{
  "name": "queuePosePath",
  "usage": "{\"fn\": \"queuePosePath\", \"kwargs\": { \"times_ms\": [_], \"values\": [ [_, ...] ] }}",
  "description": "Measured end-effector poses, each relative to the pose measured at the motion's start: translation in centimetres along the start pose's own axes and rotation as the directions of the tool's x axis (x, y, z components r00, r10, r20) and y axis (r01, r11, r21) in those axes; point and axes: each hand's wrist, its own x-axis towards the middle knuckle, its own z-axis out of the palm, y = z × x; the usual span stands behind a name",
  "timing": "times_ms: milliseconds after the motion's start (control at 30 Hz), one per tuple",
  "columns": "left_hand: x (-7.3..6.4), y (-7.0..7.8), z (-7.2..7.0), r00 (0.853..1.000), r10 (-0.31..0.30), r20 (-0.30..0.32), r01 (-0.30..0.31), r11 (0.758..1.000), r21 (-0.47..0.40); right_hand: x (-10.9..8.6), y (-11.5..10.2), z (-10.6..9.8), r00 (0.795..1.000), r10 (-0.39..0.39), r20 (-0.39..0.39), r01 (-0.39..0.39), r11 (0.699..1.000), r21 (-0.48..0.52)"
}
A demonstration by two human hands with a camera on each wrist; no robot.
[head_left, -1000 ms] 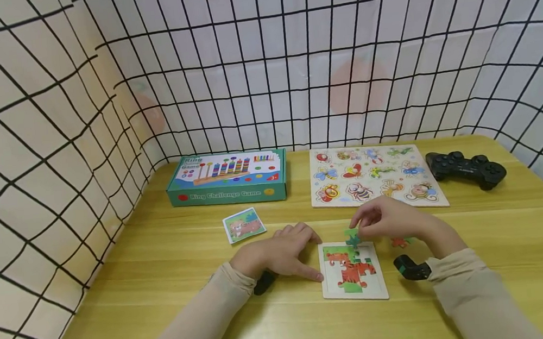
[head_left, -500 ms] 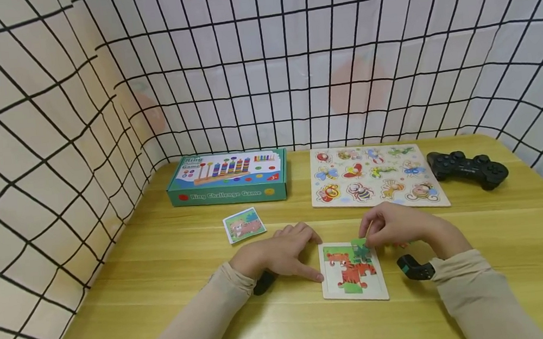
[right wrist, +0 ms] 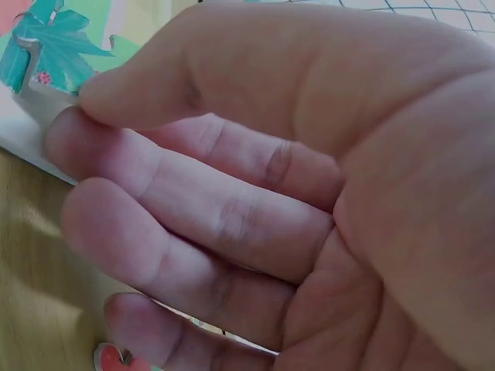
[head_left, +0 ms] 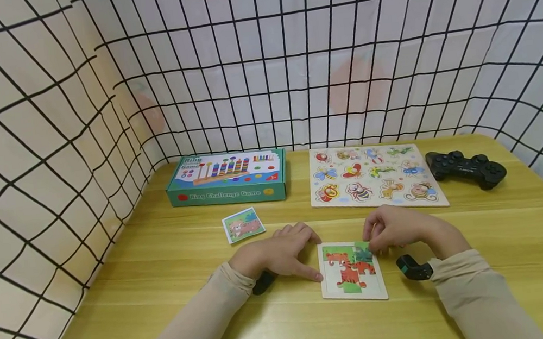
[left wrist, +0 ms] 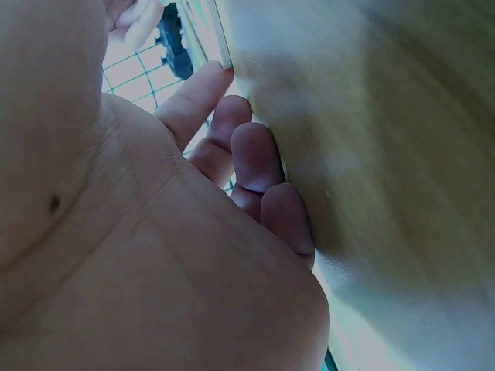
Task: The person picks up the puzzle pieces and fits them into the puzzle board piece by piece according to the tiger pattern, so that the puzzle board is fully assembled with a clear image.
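A small jigsaw board point(head_left: 380, 289) with a pale frame lies flat, partly filled with orange tiger and green pieces. At its upper right corner my right hand point(head_left: 402, 228) pinches a green jigsaw piece point(head_left: 363, 253) with dark leaves between thumb and fingertip. The right wrist view shows the leafy piece point(right wrist: 66, 50) close up, right at the thumb tip. My left hand point(head_left: 284, 253) rests palm down on the table, fingers spread, thumb and index fingertips at the board's left edge. Under the right hand's fingers, a red and green piece point(right wrist: 116, 359) lies mostly hidden.
A picture card point(head_left: 244, 225) of a tiger lies left of the board. Behind stand a green Ring Challenge Game box point(head_left: 227, 195), a wooden insect puzzle point(head_left: 375, 173) and a black game controller point(head_left: 465, 170). A black grid-patterned sheet point(head_left: 277, 71) encloses the table's back and sides.
My right hand has moved slightly right and brought the green piece down from above the board's top edge into its upper right corner. The left hand has stayed put.
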Motion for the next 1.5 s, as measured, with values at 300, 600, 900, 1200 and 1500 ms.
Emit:
{"fn": "queuePosePath", "kwargs": {
  "times_ms": [300,600,900,1200,1500],
  "values": [
    [-0.1,0.1,0.0,1.000,-0.004,0.001,0.004,1.000,0.001,0.2,0.0,0.3,1.000,0.010,-0.006,-0.010,0.999,-0.049],
    [-0.1,0.3,-0.1,1.000,-0.005,-0.001,0.005,1.000,-0.002,0.5,-0.4,0.6,0.999,-0.050,0.003,0.050,0.996,-0.072],
    [-0.2,0.2,-0.2,1.000,-0.008,0.001,0.008,1.000,-0.014,1.1,-1.2,1.3,0.999,-0.048,-0.010,0.046,0.987,-0.156],
    [-0.1,0.1,-0.2,1.000,-0.001,-0.005,0.001,1.000,-0.014,1.2,-1.5,1.5,0.999,-0.038,-0.011,0.036,0.985,-0.170],
    [-0.2,0.1,-0.2,1.000,-0.010,0.003,0.010,1.000,-0.014,1.2,-1.3,1.6,0.999,-0.039,-0.001,0.038,0.984,-0.172]
  ]
}}
